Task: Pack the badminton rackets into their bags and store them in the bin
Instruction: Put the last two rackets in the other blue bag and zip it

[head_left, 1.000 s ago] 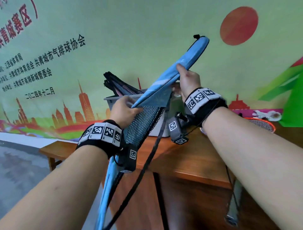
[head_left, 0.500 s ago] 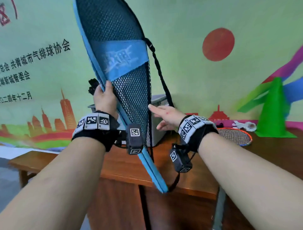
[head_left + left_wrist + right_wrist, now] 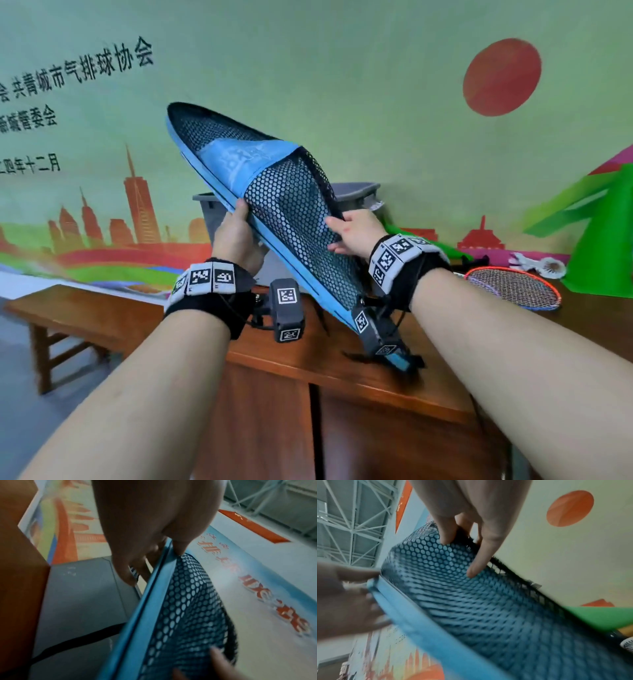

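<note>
Hands both on the racket bag (image 3: 291, 219): your left hand (image 3: 236, 236) pinches its blue edge, right hand (image 3: 356, 233) clutches the mesh at 3 o'clock.

Both forearms extend forward from the lower frame corners, marker bands on the wrists. Left hand (image 3: 236, 236), centre-left of frame, pinches between thumb and curled fingers (image 3: 126, 574). Right hand (image 3: 356, 233), centre, grips likewise, index finger extended.

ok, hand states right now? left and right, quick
Left hand: holding the racket bag, fingers gripping its blue edge.
Right hand: holding the same bag, fingers pinching the black mesh at the opposite edge.
</note>
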